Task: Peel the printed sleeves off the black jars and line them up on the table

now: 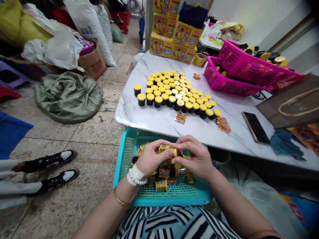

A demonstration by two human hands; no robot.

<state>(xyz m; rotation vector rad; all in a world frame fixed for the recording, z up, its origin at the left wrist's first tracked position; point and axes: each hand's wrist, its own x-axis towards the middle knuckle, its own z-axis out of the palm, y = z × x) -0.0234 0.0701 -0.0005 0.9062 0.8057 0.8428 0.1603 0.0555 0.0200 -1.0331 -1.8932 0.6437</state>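
Note:
My left hand point(151, 158) is closed round a small container with a yellow printed label point(165, 148), held over a teal basket point(127, 156) on my lap. My right hand point(195, 156) pinches the container's yellow lid end point(175, 152) with its fingertips. Under both hands lie several more labelled containers point(161, 185) in the basket. On the white marble table point(159, 121) beyond stand several black pots with yellow lids point(174, 94), packed in rows.
Small printed stickers point(180, 118) and a stack of them point(223, 124) lie near the table's front edge, with a phone point(256, 127) to the right. Two pink baskets point(239, 71) and yellow boxes point(173, 36) stand at the back. Another person's shoes point(53, 169) rest on the floor at left.

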